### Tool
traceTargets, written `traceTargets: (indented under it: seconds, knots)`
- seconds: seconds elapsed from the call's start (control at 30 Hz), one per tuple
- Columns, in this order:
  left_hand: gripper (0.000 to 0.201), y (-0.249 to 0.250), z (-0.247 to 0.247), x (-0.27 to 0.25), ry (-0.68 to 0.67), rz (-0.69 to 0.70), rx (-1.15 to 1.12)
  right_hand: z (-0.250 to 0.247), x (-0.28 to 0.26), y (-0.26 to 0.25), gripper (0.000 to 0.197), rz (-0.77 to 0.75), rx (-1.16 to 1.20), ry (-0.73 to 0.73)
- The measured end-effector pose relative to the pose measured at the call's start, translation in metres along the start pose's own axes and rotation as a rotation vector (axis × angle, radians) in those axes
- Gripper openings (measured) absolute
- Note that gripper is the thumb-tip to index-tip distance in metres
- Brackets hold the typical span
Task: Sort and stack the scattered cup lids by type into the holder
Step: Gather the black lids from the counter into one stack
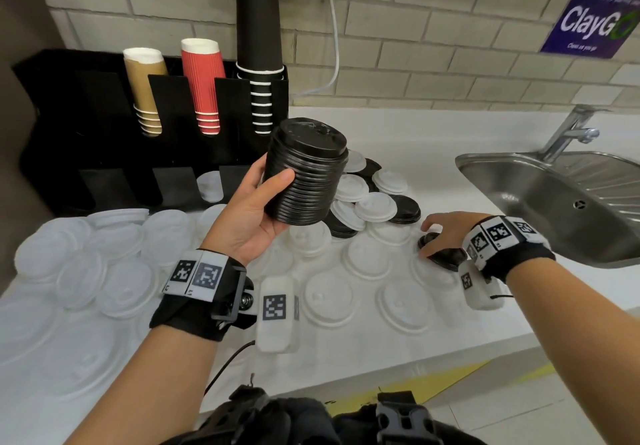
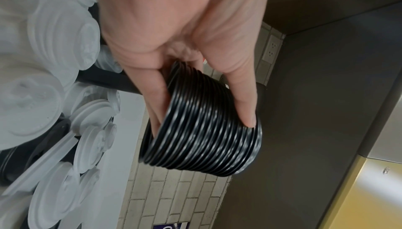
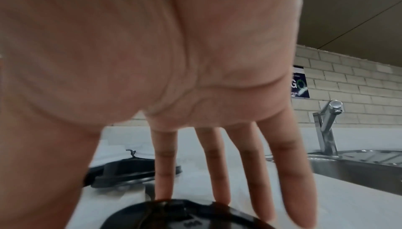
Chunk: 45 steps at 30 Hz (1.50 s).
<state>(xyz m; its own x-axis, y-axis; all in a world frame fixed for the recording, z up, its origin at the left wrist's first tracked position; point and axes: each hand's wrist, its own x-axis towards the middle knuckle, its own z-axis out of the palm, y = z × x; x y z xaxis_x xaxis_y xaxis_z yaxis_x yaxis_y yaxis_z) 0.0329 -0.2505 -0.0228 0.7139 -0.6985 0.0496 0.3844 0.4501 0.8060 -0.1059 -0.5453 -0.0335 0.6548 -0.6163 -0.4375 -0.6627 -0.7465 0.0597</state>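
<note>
My left hand (image 1: 277, 190) is raised above the counter and grips a tall stack of black lids (image 1: 306, 174) (image 2: 202, 129), thumb on the near side and fingers behind. My right hand (image 1: 434, 240) is down on the counter near the sink. Its thumb and fingertips straddle a single black lid (image 1: 446, 256) (image 3: 174, 215) and hold it by the rim. A mixed pile of black and white lids (image 1: 374, 202) lies behind. Flat white lids (image 1: 329, 295) and clear lids (image 1: 79, 271) are spread over the counter. The black holder (image 1: 86, 126) stands at the back left.
The holder's upper slots hold brown, red and black paper cups (image 1: 256, 29); a white lid (image 1: 211, 185) sits in a lower slot. A steel sink (image 1: 554, 195) with a tap (image 1: 571, 133) is at the right. The counter's front edge (image 1: 450, 351) runs close to me.
</note>
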Motion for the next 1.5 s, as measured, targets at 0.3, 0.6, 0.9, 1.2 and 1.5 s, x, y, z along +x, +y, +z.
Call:
traceTargets:
  seconds: [0.3, 0.6, 0.9, 1.2, 1.5]
  knots:
    - [0.062, 0.001, 0.000, -0.001, 0.007, -0.017, -0.003, -0.007, 0.003, -0.001, 0.049, -0.042, 0.062, 0.077]
    - [0.064, -0.007, 0.005, 0.002, -0.015, -0.027, -0.011, -0.084, -0.071, -0.063, 0.022, -0.648, 0.996, 0.301]
    - [0.060, -0.010, 0.009, 0.002, -0.045, -0.021, 0.011, -0.102, -0.099, -0.109, 0.031, -0.846, 0.846, 0.394]
    - [0.049, -0.011, 0.012, 0.001, -0.094, -0.023, 0.030, -0.111, -0.105, -0.122, 0.026, -0.884, 0.628, 0.369]
    - [0.053, -0.011, 0.011, 0.003, -0.059, -0.013, 0.005, -0.112, -0.097, -0.125, 0.034, -0.932, 0.567, 0.392]
